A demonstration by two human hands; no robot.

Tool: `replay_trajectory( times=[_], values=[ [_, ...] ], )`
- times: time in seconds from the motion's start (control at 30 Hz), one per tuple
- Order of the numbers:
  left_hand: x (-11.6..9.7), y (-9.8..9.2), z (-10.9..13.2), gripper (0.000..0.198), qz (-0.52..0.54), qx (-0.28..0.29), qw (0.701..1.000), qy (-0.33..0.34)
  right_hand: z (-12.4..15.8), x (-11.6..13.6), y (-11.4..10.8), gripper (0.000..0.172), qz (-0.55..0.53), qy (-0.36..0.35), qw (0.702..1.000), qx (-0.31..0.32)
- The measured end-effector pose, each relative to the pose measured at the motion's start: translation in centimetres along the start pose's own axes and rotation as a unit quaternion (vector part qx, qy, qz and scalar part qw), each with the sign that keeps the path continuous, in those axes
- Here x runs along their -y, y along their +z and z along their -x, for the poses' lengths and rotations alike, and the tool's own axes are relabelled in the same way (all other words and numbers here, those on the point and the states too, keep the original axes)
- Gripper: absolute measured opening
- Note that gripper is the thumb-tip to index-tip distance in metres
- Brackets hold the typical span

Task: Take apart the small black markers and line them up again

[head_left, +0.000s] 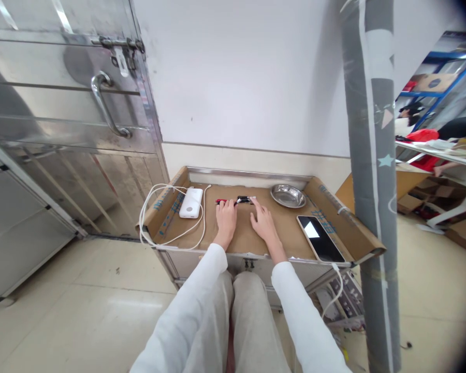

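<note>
On the cardboard-covered tabletop (pixel 241 235), my left hand (pixel 226 220) lies with its fingers bent down and close together over a slim red and black pen-like piece (pixel 219 201). What its fingertips grip is mostly hidden. Beside it, short black pen-like pieces (pixel 244 199) with pale ends lie near the back middle. My right hand (pixel 264 224) reaches toward their right end, index finger stretched out and thumb apart. Its fingertips are at or touching that end; I cannot tell which. The pieces are too small to name more exactly.
At left sits a white power bank (pixel 191 202) with a looped white cable (pixel 143 217). A round metal dish (pixel 288 196) stands back right, a phone (pixel 320 238) in front of it. Folded cardboard walls (pixel 344 225) edge the top; a wrapped grey pillar (pixel 378 171) rises at right.
</note>
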State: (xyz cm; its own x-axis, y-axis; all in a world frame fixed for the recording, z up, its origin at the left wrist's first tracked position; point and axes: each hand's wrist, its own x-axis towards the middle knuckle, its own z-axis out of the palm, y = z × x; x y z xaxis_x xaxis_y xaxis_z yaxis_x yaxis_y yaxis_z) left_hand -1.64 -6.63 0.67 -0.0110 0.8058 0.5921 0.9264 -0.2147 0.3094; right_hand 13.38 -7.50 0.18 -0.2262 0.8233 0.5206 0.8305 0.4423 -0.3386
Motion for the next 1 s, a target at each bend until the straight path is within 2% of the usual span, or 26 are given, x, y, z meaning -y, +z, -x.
replay_trajectory(
  times=[0.13, 0.23, 0.4, 0.67, 0.8, 1.0],
  values=[
    [0.0, -0.3, 0.3, 0.02, -0.062, 0.021, 0.996, -0.055, -0.4, -0.2, 0.8, 0.045, 0.082, 0.061, 0.994, 0.027],
    [-0.1, 0.0, 0.4, 0.025, -0.082, 0.04, 0.993, -0.075, -0.8, -0.3, 1.2, 0.043, 0.121, 0.091, 0.988, 0.034],
    [-0.1, 0.6, 0.4, 0.03, -0.084, 0.042, 0.994, -0.064, -1.3, -0.4, 1.4, 0.043, 0.13, 0.092, 0.986, 0.044],
    [0.2, 0.9, 0.3, 0.026, -0.075, 0.03, 0.995, -0.058, -1.2, -0.3, 1.3, 0.035, 0.116, 0.065, 0.991, 0.026],
    [0.0, 1.0, 0.2, 0.025, -0.045, 0.034, 0.998, -0.002, -1.2, -0.6, 1.6, 0.039, 0.112, 0.067, 0.991, 0.011],
    [-0.8, 2.1, -0.5, 0.02, 0.036, 0.078, 0.99, 0.113, -1.5, -1.0, 1.8, 0.037, 0.111, 0.074, 0.991, 0.01]
  ],
)
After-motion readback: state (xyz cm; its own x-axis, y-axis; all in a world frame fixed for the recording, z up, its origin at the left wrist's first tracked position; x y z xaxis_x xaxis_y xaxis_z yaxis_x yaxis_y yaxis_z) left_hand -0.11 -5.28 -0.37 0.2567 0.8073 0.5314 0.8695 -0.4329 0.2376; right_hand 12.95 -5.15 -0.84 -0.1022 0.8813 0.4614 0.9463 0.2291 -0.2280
